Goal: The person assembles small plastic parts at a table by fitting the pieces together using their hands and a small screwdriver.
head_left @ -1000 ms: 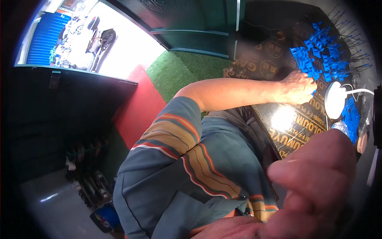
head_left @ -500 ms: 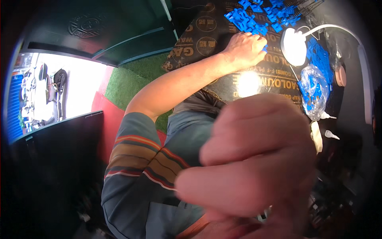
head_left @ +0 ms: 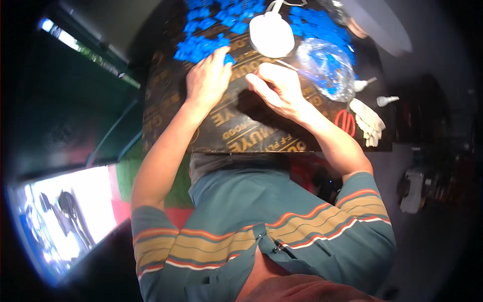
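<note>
Overhead, we look down on a person at a dark board (head_left: 168, 103), its surface stamped with yellow lettering (head_left: 247, 142) in bold capitals, large rows alternating with smaller ones. We see the rows running aslant through the middle of the frame, broken up by the forearms and a deep shadow, and fading toward the board's left side.

At upper centre-left, the left hand (head_left: 208, 83) stretches its fingers to the near edge of a pile of blue plastic pieces (head_left: 198, 49). We find one blue bit right at its fingertips, but cannot tell whether they grasp it or merely touch it. Just right of centre, the right hand (head_left: 280, 89) is curled, its thumb drawn in toward the bent fingers; we cannot tell whether anything is inside.

Above that hand, we note a round white lamp head (head_left: 271, 36). More blue pieces lie in a heap (head_left: 317, 25) at upper right, beside a clear plastic bag (head_left: 327, 70) with blue showing through, on which we make out no print. Farther down the right side, we spot red loop handles (head_left: 345, 122), an off-white glove (head_left: 367, 122) and a small white nozzle (head_left: 387, 100).
</note>
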